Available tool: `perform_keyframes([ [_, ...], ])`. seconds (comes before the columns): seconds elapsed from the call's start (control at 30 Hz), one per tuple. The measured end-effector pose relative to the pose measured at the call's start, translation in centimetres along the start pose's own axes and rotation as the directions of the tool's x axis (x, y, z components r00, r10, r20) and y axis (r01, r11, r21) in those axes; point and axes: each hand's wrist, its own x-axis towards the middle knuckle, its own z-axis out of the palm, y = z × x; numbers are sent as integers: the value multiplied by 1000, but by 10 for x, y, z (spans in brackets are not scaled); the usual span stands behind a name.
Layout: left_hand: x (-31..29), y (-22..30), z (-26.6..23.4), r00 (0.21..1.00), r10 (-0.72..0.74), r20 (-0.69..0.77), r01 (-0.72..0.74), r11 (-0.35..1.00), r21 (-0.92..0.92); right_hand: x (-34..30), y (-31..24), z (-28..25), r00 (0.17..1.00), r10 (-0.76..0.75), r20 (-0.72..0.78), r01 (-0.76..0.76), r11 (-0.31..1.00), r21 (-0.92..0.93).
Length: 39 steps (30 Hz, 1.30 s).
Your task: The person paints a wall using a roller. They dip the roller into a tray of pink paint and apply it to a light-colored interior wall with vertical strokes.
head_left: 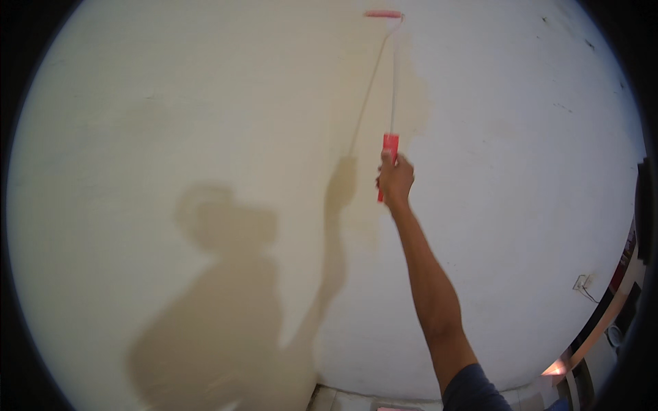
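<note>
My right hand [395, 179] is closed around the red handle of a paint roller [391, 142], with the arm stretched up and forward. A long thin metal rod runs up from the handle to a narrow pinkish-red roller sleeve [384, 14] near the top of the view. The sleeve is at the wall [493, 178], by a cream-coloured patch of paint [408, 89] that borders the paler right part. Whether the sleeve presses on the wall I cannot tell. My left hand is out of view.
Shadows of my body, arm and the roller fall on the cream wall [103, 171] at left. A wall socket [581, 282] with a cable sits low on the right, near shelf-like furniture [606, 308]. Pale floor tiles [336, 399] show below, with a pinkish thing cut off at the lower edge.
</note>
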Motion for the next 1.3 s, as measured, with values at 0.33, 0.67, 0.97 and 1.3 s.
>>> perform_keyframes([
  [0.33, -54, 65, -45, 997, -67, -46, 78, 951, 298, -100, 25, 52, 994, -89, -66, 90, 996, 26],
  [0.67, -75, 99, -49, 990, 88, -106, -28, 880, 475, -7, -63, 56, 999, -16, -41, 14, 999, -41],
  [0.97, -74, 100, -74, 995, 76, -65, -31, 852, 522, -190, 13, -2, 997, 74, -5, -74, 997, 21],
  [1.3, -65, 109, -37, 999, -8, -41, 27, 883, 468, -103, -9, -40, 997, 79, -10, -79, 997, 25],
])
